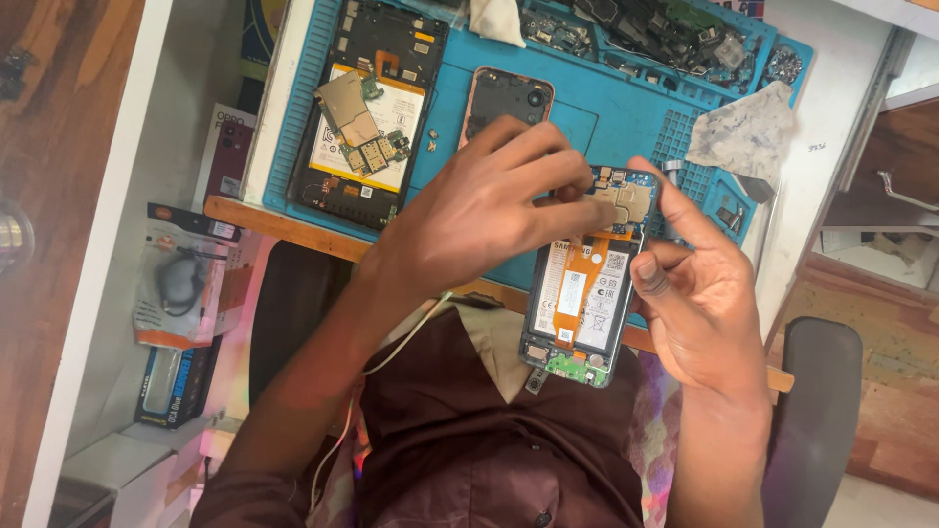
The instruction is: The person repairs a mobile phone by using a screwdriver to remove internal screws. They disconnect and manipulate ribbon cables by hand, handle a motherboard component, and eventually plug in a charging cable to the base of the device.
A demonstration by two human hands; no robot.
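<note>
An opened phone [582, 293] with no back cover is held upright over my lap, showing its battery, an orange flex cable and a small green board at its lower end. My right hand [699, 303] grips its right edge, thumb on the side and index finger raised beside the top. My left hand [489, 205] reaches across from the left, its fingertips pinched together on the metal shield at the phone's top end. The upper left corner of the phone is hidden under those fingers.
A blue work mat [626, 108] lies on the bench edge. On it are a second opened phone [367, 108] with loose boards, a pinkish back cover [504, 98], small screws [431, 140], a grey cloth [748, 132] and a heap of parts [665, 29]. Boxes [186, 284] stand at left, a chair arm [812, 411] at right.
</note>
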